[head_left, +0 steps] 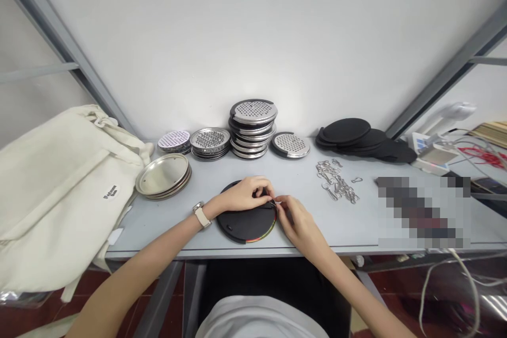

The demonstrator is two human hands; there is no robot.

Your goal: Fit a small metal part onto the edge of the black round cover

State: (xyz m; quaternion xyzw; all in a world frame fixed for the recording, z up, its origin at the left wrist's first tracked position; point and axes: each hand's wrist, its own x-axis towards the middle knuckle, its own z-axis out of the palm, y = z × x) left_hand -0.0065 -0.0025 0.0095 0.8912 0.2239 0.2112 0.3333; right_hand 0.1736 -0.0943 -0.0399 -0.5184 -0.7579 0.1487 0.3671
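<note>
My left hand (pixel 245 194) rests on the top of a round black disc (pixel 245 224), its fingers gripping near the upper rim. The disc lies flat on the grey table (pixel 340 227) and has a thin multicoloured edge at the lower right. My right hand (pixel 299 219) comes in from the right, with its fingertips pinching a small metal ring (pixel 274 203) at the disc's rim. Both hands meet there, and they hide part of the ring and the rim.
Stacks of round perforated steel graters (pixel 253 129) and a shallow steel lid pile (pixel 163 176) stand along the wall. Black discs (pixel 348 137) and a loose heap of metal clips (pixel 336 182) lie to the right. A cream canvas bag (pixel 59 195) sits left; a pixelated patch covers the table's right.
</note>
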